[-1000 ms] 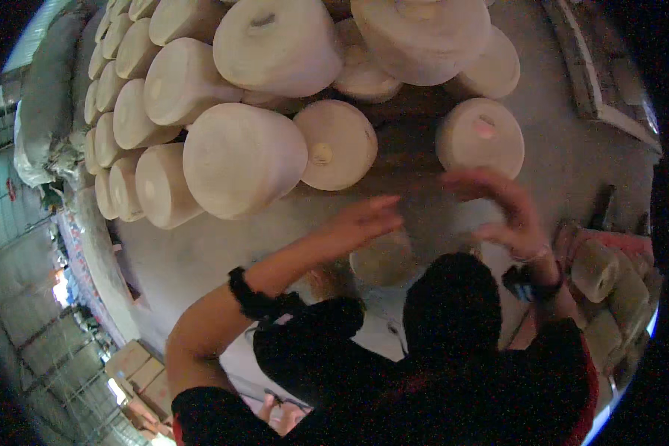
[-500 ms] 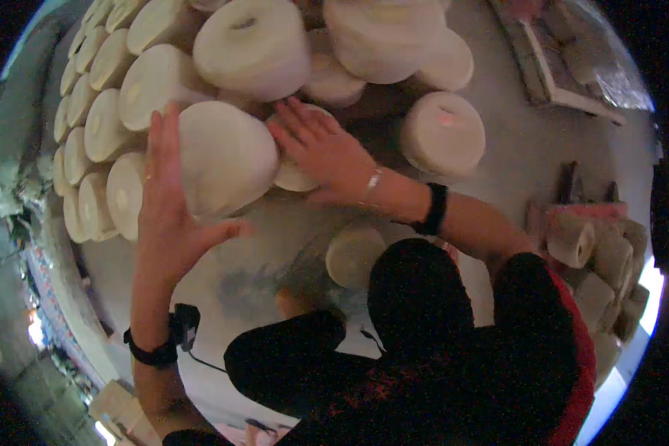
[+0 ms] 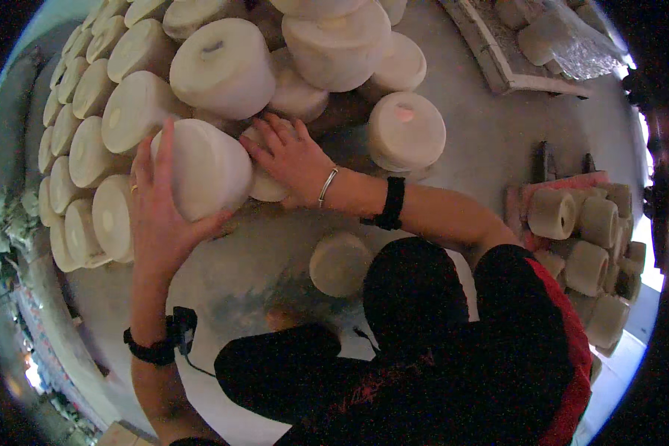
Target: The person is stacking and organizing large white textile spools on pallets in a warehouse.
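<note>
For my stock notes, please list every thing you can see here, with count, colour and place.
large yarn cone: one, cream, lying between both hands
cone pile: many, cream, stacked upper left
single cone: one, cream with pink core, on the floor, centre right
small cone: one, cream, on the floor near the body
side stack: several, beige, right edge
floor: grey
left hand: flat on the large yarn cone
right hand: on the cone behind it
</note>
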Motion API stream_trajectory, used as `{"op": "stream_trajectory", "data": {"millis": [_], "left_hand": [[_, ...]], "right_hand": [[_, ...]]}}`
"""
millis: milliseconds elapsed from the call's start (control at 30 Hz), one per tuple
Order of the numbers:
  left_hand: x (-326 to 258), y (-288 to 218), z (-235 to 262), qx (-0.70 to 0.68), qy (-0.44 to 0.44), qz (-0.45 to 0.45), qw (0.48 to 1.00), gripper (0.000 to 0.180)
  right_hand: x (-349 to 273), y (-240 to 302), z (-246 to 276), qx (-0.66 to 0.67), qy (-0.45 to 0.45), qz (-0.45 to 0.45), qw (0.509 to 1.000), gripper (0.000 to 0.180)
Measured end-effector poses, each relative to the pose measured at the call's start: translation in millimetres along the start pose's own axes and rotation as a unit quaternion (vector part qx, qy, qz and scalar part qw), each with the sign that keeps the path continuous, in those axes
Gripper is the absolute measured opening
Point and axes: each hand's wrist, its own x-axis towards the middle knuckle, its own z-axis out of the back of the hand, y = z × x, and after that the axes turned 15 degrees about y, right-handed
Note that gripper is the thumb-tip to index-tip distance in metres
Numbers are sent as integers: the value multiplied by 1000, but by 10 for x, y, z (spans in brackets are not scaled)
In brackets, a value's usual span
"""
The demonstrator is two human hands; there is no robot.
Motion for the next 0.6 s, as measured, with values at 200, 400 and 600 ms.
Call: {"op": "stream_trajectory", "data": {"millis": [200, 400, 600], "left_hand": [[-57, 124, -11, -37, -30, -32, 998, 117], [-26, -159, 25, 2, -19, 21, 1000, 117], [-32, 41, -159, 23, -55, -12, 998, 118]], "right_hand": [[-357, -164, -42, 51, -15, 52, 997, 124], [-695, -470, -76, 56, -27, 49, 997, 126], [-673, -645, -83, 40, -54, 25, 997, 121]]}}
